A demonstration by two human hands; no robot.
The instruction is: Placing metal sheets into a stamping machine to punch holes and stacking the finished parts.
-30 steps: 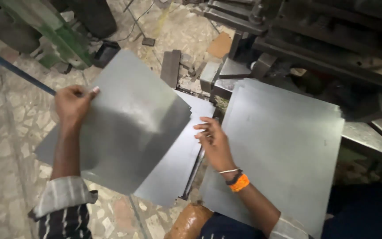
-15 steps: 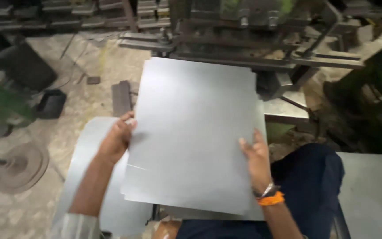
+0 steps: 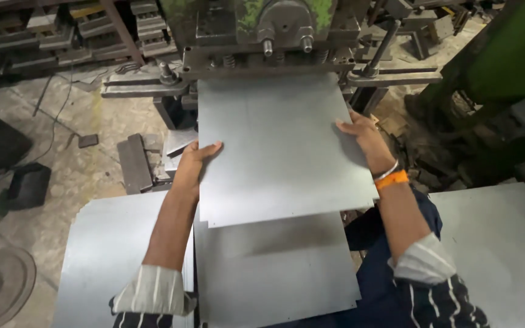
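Observation:
I hold a grey metal sheet [image 3: 277,152] flat in front of me, its far edge under the head of a green press machine [image 3: 274,30]. My left hand [image 3: 192,163] grips the sheet's left edge, thumb on top. My right hand [image 3: 363,135] grips the right edge; that wrist wears an orange band and a metal bangle. Below the held sheet lies another grey sheet [image 3: 274,273] over my lap.
A stack of grey sheets [image 3: 116,261] lies at lower left, another stack [image 3: 505,243] at lower right. Metal blocks [image 3: 133,163] and a dark box [image 3: 28,185] sit on the concrete floor at left. Shelves of metal parts [image 3: 50,36] stand behind.
I turned from the left stack towards the press. The sheet in both hands moved forward, and its far edge now sits under the machine's head.

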